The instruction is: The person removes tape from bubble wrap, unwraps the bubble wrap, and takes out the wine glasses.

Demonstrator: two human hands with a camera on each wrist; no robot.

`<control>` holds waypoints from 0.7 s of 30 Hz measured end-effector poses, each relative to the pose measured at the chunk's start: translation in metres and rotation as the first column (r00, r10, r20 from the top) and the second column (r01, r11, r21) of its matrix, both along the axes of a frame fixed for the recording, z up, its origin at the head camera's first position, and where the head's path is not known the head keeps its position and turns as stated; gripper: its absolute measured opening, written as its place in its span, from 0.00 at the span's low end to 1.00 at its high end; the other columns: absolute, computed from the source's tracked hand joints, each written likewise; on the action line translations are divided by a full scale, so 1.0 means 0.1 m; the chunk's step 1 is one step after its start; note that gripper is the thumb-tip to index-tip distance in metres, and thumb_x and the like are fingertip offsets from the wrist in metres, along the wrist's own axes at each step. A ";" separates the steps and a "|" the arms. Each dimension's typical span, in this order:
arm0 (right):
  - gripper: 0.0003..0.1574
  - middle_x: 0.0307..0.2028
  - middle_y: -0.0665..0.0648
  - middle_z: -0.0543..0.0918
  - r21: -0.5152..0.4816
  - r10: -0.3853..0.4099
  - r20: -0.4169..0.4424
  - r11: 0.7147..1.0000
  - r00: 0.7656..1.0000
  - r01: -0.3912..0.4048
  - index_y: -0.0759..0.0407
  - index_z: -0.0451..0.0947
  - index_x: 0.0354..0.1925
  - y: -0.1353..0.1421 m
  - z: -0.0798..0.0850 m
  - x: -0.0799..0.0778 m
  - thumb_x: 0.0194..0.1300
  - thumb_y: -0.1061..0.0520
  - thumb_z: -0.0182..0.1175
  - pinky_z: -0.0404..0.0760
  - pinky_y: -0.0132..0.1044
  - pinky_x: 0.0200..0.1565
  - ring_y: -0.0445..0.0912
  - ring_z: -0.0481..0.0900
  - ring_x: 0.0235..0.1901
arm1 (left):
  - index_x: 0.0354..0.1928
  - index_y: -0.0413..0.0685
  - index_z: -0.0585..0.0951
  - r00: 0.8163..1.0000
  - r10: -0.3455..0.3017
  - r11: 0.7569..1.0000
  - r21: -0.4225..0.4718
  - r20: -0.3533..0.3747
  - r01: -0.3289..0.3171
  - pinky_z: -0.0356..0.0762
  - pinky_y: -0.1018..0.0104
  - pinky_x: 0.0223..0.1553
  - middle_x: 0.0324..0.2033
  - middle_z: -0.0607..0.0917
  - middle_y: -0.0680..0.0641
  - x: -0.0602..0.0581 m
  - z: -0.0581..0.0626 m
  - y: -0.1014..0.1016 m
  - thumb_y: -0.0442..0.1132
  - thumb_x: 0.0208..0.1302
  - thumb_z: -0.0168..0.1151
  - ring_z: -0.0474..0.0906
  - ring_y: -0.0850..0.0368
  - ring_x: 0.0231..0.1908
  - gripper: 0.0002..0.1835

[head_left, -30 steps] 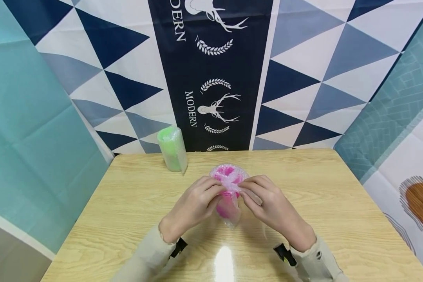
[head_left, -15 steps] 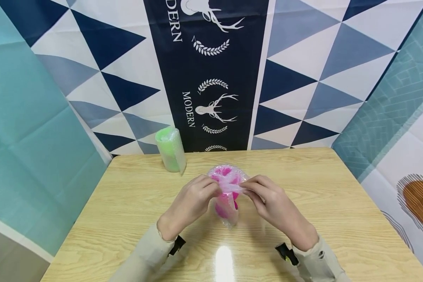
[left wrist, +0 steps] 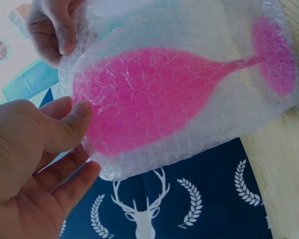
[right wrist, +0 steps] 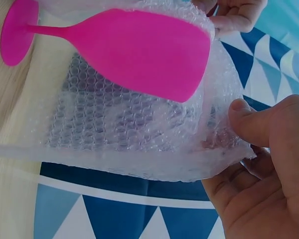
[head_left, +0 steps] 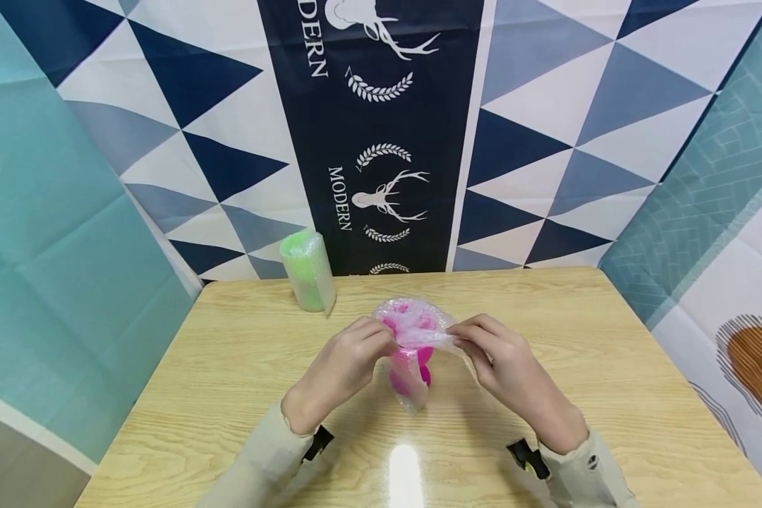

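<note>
A pink wine glass [right wrist: 144, 55] stands on its foot on the table, partly wrapped in clear bubble wrap [right wrist: 109, 119]. Through the wrap its bowl shows pink in the left wrist view, while in the right wrist view one side lies bare. My left hand [head_left: 349, 360] pinches the bubble wrap by the glass's rim, thumb on the outside. With thumb and fingers my right hand [head_left: 511, 370] grips the sheet's loose edge, held out to the right, away from the bowl. Some fingertips of both hands are hidden behind the wrap.
A green item in bubble wrap [head_left: 309, 271] stands upright at the back left of the wooden table [head_left: 228, 339]. Patterned cloth [head_left: 381, 141] hangs right behind the table's far edge. Teal cloth [head_left: 70, 212] hangs on the left side.
My right hand has moved to the right, drawing the edge of the bubble wrap out from the glass and baring more pink. My left hand stays almost in place.
</note>
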State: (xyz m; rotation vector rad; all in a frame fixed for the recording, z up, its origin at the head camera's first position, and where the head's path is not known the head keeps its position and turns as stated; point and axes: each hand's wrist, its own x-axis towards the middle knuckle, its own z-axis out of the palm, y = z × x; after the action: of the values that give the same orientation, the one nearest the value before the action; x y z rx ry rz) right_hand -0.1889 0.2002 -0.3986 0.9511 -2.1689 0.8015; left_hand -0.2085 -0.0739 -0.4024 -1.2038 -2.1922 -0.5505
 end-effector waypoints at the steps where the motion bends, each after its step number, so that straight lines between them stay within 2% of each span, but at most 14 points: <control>1: 0.17 0.40 0.55 0.86 0.001 -0.007 0.002 1.000 1.000 0.007 0.63 0.87 0.44 0.01 0.00 0.00 0.56 0.74 0.71 0.81 0.20 0.40 0.43 0.84 0.36 | 0.35 0.47 0.84 1.000 -0.003 1.000 0.005 0.004 0.003 0.83 0.74 0.50 0.35 0.87 0.53 0.00 0.00 0.00 0.21 0.60 0.65 0.82 0.58 0.41 0.12; 6: 0.18 0.40 0.54 0.86 0.001 -0.033 -0.001 0.999 0.999 0.033 0.62 0.87 0.44 0.03 0.01 0.00 0.55 0.73 0.72 0.82 0.21 0.41 0.42 0.84 0.36 | 0.35 0.47 0.84 1.000 -0.011 1.000 0.021 0.015 0.010 0.83 0.74 0.51 0.36 0.87 0.53 0.00 0.01 0.00 0.20 0.59 0.65 0.82 0.59 0.42 0.13; 12: 0.18 0.42 0.53 0.86 0.000 -0.051 0.017 0.999 0.999 0.051 0.61 0.85 0.49 0.03 0.01 0.02 0.58 0.67 0.72 0.84 0.23 0.43 0.41 0.84 0.38 | 0.37 0.47 0.84 1.000 -0.008 1.000 0.009 0.020 0.007 0.82 0.74 0.53 0.36 0.87 0.52 0.01 0.02 0.01 0.21 0.62 0.63 0.83 0.58 0.43 0.12; 21: 0.23 0.51 0.54 0.85 0.012 -0.009 0.045 1.000 0.999 0.009 0.59 0.84 0.54 -0.06 0.07 0.05 0.59 0.61 0.73 0.73 0.18 0.63 0.48 0.84 0.51 | 0.38 0.46 0.85 0.999 -0.017 1.000 0.007 0.035 0.017 0.82 0.73 0.55 0.37 0.87 0.52 0.01 0.05 0.00 0.22 0.63 0.65 0.83 0.58 0.44 0.11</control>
State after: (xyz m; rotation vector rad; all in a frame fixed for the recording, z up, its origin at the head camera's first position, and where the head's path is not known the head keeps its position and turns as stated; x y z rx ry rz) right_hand -0.1841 0.1941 -0.3920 0.9371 -2.2174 0.8135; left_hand -0.2073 -0.0734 -0.3979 -1.2194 -2.2096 -0.5894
